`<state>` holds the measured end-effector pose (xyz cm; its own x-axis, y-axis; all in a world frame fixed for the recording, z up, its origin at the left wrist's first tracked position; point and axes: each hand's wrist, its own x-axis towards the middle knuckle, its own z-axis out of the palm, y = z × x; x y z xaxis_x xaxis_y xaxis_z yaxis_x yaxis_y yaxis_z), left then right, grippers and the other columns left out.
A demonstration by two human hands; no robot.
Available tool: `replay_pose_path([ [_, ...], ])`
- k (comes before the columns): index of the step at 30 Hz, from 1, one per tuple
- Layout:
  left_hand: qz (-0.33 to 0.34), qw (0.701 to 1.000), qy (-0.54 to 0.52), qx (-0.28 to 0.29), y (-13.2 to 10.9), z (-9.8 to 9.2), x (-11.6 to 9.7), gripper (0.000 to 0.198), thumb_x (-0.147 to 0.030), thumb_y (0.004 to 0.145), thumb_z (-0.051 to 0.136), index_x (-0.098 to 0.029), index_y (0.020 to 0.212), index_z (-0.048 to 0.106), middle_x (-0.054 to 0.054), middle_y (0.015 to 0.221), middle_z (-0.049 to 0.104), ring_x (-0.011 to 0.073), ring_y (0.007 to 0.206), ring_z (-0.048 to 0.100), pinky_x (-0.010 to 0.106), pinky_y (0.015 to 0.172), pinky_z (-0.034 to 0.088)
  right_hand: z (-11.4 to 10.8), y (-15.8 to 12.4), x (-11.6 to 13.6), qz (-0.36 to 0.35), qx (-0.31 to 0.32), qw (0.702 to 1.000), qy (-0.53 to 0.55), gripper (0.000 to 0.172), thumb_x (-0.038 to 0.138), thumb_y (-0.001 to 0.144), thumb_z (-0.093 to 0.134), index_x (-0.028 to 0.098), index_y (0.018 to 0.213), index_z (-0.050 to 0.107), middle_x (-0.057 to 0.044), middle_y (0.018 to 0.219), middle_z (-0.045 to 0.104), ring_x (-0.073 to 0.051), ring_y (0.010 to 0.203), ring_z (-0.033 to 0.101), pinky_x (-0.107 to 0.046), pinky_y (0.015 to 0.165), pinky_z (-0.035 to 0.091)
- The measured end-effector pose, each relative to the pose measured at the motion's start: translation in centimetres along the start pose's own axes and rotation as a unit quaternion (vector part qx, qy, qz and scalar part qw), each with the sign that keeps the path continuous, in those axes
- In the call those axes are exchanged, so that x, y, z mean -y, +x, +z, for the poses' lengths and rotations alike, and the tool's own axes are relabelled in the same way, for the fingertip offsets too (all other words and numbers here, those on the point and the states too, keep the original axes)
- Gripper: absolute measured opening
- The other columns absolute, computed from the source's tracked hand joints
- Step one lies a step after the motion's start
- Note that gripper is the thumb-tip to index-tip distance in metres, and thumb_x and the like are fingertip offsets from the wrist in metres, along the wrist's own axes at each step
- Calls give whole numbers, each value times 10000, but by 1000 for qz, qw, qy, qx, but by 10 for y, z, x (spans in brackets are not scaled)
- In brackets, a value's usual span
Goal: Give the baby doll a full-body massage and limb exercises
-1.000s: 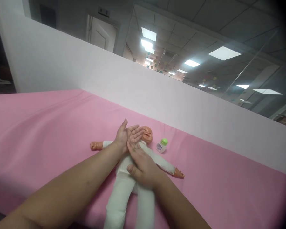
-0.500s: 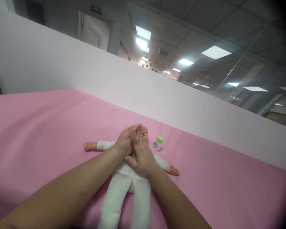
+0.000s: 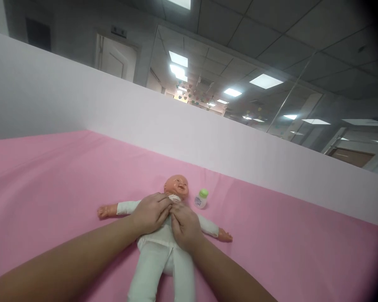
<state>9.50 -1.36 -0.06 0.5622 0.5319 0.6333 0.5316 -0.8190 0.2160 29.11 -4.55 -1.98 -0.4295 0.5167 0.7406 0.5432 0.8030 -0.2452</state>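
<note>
A baby doll [image 3: 166,228] with a white cloth body lies on its back, its arms spread out to both sides. My left hand [image 3: 153,212] rests palm down on the doll's upper chest, fingers together and bent. Beside it, my right hand [image 3: 185,224] lies on the other side of the chest, its fingertips close to those of my left hand. The palms are hidden, so whether the fingers grip the cloth cannot be seen. Right of the doll's head stands a small clear bottle [image 3: 200,199] with a green cap.
A pink sheet [image 3: 66,180] covers the surface under the doll. Behind it runs a low white wall [image 3: 138,121]. Beyond the wall are a glass pane, a white door [image 3: 117,59] and ceiling lights.
My hands have come down from the doll's face, where they were pressed together, onto its chest, and have moved apart. The doll's face is now uncovered. The camera view has shifted slightly.
</note>
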Motion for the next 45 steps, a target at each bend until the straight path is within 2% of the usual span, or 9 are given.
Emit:
replay_pose_path([
  [7, -137, 988, -62, 37, 3, -4, 17, 225, -302, 1025, 461, -232, 1047, 674, 60, 1026, 680, 227, 942, 639, 367, 856, 498, -46, -3, 20, -52, 122, 987, 90, 384, 270, 996, 530, 286, 1371, 609, -25, 1377, 683, -198, 1351, 579, -427, 1231, 362],
  [13, -155, 982, -87, 59, 6, -4, 21, 207, -347, 1031, 460, -249, 1029, 643, 32, 1052, 670, 219, 943, 631, 364, 856, 482, -37, -17, 46, -197, 313, 927, 65, 372, 400, 1085, 452, 276, 1429, 525, -7, 1596, 485, -151, 1519, 371, -406, 1310, 73],
  [18, -170, 978, -99, 63, 6, -1, 25, 256, -380, 1048, 422, -244, 1048, 638, 42, 1061, 674, 227, 954, 637, 369, 858, 489, -49, -3, 42, -93, 372, 920, 82, 694, 547, 1012, 565, 314, 1614, 309, -25, 1674, 332, -283, 1596, 167, -603, 1252, -111],
  [22, -183, 975, -116, 56, 6, -1, 26, 251, -378, 1029, 454, -240, 1063, 661, 45, 1062, 702, 233, 956, 661, 369, 851, 516, -60, 5, 29, 22, 337, 938, 80, 827, 640, 901, 688, 405, 1608, 328, -27, 1680, 300, -371, 1588, 151, -690, 1209, -136],
  [28, -183, 969, -138, -97, 0, -21, -3, 283, -294, 969, 527, -234, 1227, 627, 46, 1152, 722, 237, 1062, 674, 372, 943, 528, -52, -4, 3, 80, 260, 962, 19, 776, 542, 985, 626, 372, 1638, 242, -53, 1703, 226, -365, 1588, 152, -709, 1238, 120],
  [31, -64, 976, -208, 8, -5, -37, -34, 224, -315, 957, 556, -252, 1127, 688, 45, 1046, 745, 244, 961, 699, 371, 872, 558, -46, -8, -15, 138, 216, 966, 14, 732, 530, 1007, 590, 343, 1636, 266, -52, 1707, 223, -324, 1587, 193, -618, 1261, 235],
  [35, 80, 940, -282, 174, -7, -47, -66, 342, -295, 988, 524, -307, 1274, 712, 64, 1171, 761, 295, 1103, 704, 445, 1026, 539, -40, -10, -35, 226, 116, 965, 69, 503, 483, 1040, 531, 324, 1517, 519, -58, 1544, 542, -273, 1431, 511, -535, 1201, 408],
  [38, 87, 933, -283, 205, -3, -47, -72, 486, -311, 995, 562, -317, 1481, 576, 73, 1368, 693, 335, 1321, 605, 519, 1194, 407, -40, -10, -43, 273, 71, 947, 153, 400, 462, 1056, 498, 306, 1392, 649, -44, 1371, 691, -251, 1257, 659, -480, 1104, 518],
  [45, 47, 949, -182, 255, -1, -40, -40, 613, -461, 1049, 498, -370, 1628, 319, 40, 1684, 299, 342, 1566, 245, 629, 1277, 90, -48, -10, -38, 267, 76, 934, 227, 448, 510, 1057, 490, 288, 1423, 621, -67, 1418, 657, -257, 1299, 628, -464, 1132, 491],
])
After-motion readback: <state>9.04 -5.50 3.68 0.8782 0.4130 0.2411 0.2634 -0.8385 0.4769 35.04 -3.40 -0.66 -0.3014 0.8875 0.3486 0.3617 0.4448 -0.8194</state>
